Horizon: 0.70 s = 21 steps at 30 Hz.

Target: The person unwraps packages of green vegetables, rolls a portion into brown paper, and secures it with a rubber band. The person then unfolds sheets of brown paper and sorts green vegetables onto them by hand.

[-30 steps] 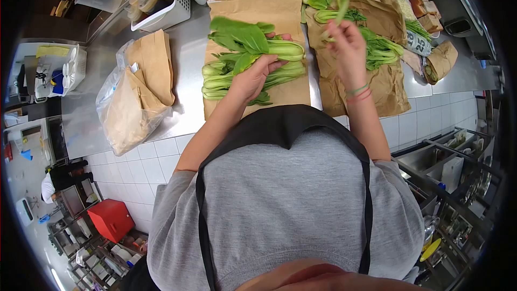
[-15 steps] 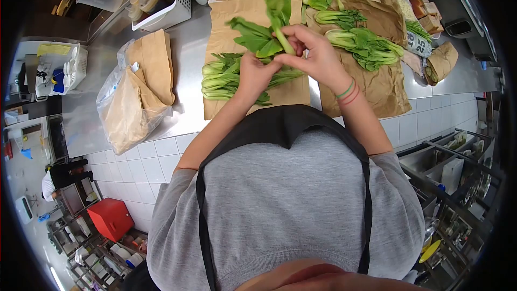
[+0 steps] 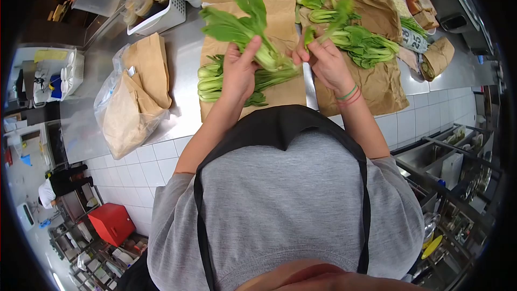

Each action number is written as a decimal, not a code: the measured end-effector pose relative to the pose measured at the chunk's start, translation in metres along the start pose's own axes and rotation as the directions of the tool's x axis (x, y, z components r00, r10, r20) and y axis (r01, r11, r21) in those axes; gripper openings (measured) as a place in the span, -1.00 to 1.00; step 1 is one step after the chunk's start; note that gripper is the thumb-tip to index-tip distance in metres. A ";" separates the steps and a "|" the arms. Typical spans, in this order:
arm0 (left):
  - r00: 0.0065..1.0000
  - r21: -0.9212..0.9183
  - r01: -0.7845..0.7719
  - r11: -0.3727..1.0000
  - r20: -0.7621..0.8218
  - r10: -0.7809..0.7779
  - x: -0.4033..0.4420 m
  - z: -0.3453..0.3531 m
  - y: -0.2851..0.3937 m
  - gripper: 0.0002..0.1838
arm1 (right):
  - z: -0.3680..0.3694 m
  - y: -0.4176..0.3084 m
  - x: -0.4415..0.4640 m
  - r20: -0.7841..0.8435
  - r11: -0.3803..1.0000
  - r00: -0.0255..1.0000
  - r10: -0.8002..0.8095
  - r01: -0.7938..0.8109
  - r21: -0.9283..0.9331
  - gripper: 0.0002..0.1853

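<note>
We see the head of leafy greens with broad, smooth green leaves and pale, ribbed stalks held up in the left hand, whose thumb and fingers close round its middle. Its leaves fan out beyond the grip, and its pale base points toward the right hand. That hand pinches a slender green leaf stalk, blurred at its tip.

Right below the left grip, in its way, lies a pile of glossy, pale-green stalked greens, partly hidden by the hand and wrist. Under the pile we find a flat brown paper sheet — matte and lightly creased. Beneath and beyond the right hand spreads a crumpled brown paper sheet, bearing a row of bunched green leafy heads that crowd close to the right fingers.

Farther right of that grip we see a rumpled brown paper bundle, rounded and open at one end. Well left of the left hand sits a thin, clear plastic bag with folded brown paper; beyond it stands a white perforated plastic basket. A smooth, shiny steel counter carries it all.
</note>
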<state>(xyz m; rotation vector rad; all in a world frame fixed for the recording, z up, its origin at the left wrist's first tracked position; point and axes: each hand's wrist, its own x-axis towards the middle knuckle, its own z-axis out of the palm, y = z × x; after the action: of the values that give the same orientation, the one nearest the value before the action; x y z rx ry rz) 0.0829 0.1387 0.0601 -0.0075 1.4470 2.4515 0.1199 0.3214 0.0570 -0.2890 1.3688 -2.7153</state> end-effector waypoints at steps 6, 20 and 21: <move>0.978 -0.130 -0.202 0.971 -0.072 0.194 0.002 -0.017 0.038 -0.73 | -0.041 -0.010 0.007 -0.198 0.798 0.977 0.078 -0.180 -0.576 -0.71; 0.677 0.703 -0.711 0.016 0.691 -0.255 -0.032 -0.009 0.022 -0.40 | -0.247 -0.137 -0.014 -0.395 -0.341 0.914 -0.088 -0.400 -0.850 -0.70; 0.640 0.659 -0.752 -0.036 0.715 -0.283 -0.032 -0.009 0.011 -0.41 | -0.274 -0.131 -0.031 -0.454 -0.334 0.890 -0.038 -0.440 -0.834 -0.71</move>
<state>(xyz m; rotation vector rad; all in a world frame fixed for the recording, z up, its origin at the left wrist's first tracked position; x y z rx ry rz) 0.1098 0.1181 0.0705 1.5311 2.4420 0.5334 0.0941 0.6199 -0.0009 0.3868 3.0004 -0.4423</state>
